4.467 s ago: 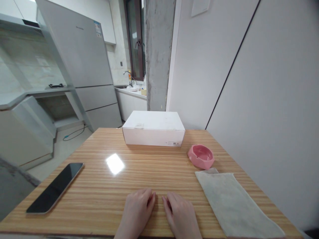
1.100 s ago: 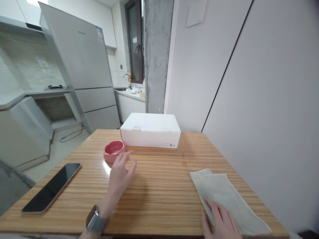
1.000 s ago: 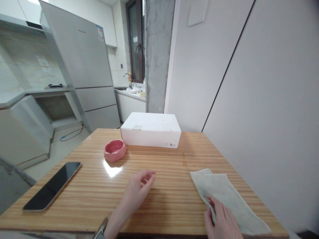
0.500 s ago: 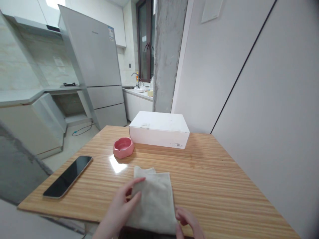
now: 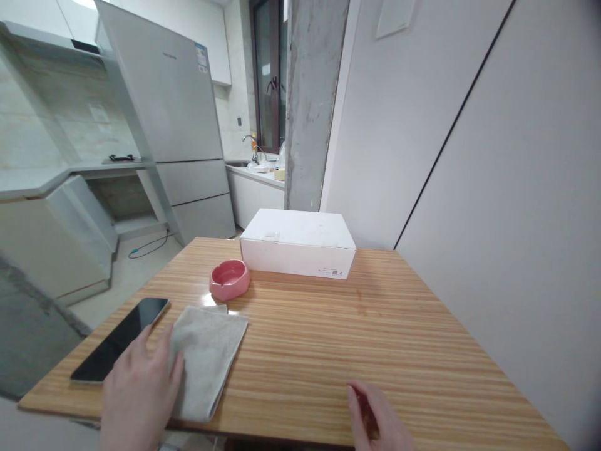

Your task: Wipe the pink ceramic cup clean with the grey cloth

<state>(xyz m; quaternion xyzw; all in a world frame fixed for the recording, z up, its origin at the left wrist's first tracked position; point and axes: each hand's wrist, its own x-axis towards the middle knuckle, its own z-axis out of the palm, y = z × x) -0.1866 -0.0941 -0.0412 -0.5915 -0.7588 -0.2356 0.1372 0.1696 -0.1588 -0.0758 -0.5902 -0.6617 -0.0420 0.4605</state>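
A folded grey-green cloth [image 5: 206, 360] lies on the left part of the wooden table [image 5: 300, 338], its near end by the front edge. My left hand [image 5: 141, 385] is at the cloth's left edge with fingers spread; it partly covers the black phone [image 5: 119, 344] beside it. My right hand [image 5: 380, 416] is over the table near the front edge, apart from the cloth. Its fingers are curled towards the thumb, and nothing shows in them. Just beyond the cloth sits a pink ashtray [image 5: 230, 280] with a notched rim.
A white cardboard box [image 5: 298, 244] stands at the table's far side, to the right of the ashtray. Faint marks [image 5: 362, 304] show on the tabletop at right of centre. Behind are a fridge [image 5: 169, 94], a concrete pillar [image 5: 310, 113] and a pale wall [image 5: 469, 175].
The ashtray went from the right side to the left near the box. The cloth followed, from right through the middle to beside the phone. My right hand has let go of it.
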